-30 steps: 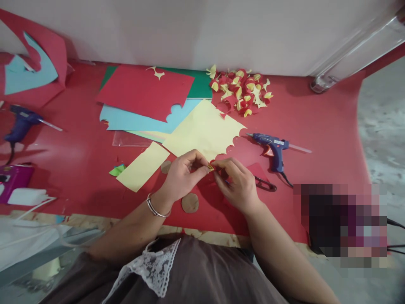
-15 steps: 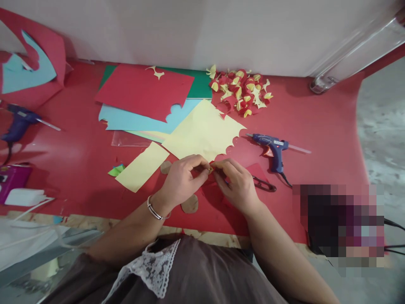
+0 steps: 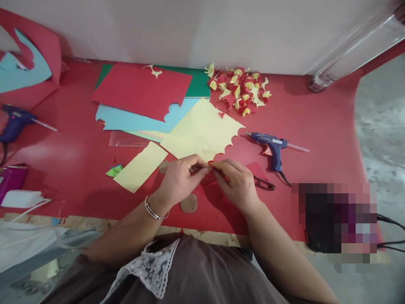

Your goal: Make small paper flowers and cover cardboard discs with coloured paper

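Between the fingertips of my two hands is a small red and yellow paper piece [image 3: 210,162], mostly hidden by the fingers. My left hand [image 3: 182,179] pinches it from the left, thumb against forefinger. From the right, my right hand [image 3: 238,182] is closed on it the same way. Below my left hand lies a round brown disc [image 3: 189,203]; a second brown disc [image 3: 163,167] is partly covered by that hand. Just beyond the fingers lies a pale yellow sheet [image 3: 202,131] with a scalloped edge. Dark scissor handles [image 3: 265,183] stick out beside my right hand, near red paper [image 3: 257,169].
A blue glue gun [image 3: 272,145] lies to the right, its cord running toward a pixelated area. Red and yellow paper scraps [image 3: 240,90] are heaped at the back. Left of them are red [image 3: 142,90] and blue sheets [image 3: 133,118]. Another glue gun [image 3: 15,122] is far left.
Both hands keep their pinch on the paper piece, with only a slight shift of the fingers. The whole view has moved a little, so things sit slightly farther left.
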`<state>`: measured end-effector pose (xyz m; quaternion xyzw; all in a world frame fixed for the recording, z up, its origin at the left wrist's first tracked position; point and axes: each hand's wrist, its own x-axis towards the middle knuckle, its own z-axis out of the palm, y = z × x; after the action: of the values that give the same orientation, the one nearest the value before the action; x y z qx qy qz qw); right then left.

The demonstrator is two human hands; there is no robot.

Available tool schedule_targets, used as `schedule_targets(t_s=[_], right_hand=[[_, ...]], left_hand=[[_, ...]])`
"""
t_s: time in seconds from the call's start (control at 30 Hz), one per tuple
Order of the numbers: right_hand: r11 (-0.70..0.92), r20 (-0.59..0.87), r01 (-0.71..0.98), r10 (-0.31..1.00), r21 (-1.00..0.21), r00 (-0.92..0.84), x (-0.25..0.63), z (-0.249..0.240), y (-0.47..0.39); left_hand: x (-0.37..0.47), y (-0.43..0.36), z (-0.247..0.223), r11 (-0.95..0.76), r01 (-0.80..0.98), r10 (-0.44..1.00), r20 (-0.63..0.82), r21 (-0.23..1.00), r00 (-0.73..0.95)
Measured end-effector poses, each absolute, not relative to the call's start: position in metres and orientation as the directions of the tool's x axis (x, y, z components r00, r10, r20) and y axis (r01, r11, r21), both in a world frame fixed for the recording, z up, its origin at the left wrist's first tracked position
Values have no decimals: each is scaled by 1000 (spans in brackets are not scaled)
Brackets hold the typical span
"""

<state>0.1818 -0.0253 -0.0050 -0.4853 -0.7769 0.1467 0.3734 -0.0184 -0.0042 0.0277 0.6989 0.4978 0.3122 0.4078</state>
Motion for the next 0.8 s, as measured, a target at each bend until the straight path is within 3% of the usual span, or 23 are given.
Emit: schedule_targets(t_s=[0.3,0.63,0.8], right_hand=[[480,430,575,872,-662,-232,181,3,-24],[469,450,612,870,-636,-199,180,1,-25],[483,469,625,859,-613,-205,180,-1,-24]], left_hand=[[-19,0,11,25,227,968,-80,974,237],[-11,-6,25,-204,389,965,117,899,236],[-12,-5,24,-218,422,963,126,880,237]])
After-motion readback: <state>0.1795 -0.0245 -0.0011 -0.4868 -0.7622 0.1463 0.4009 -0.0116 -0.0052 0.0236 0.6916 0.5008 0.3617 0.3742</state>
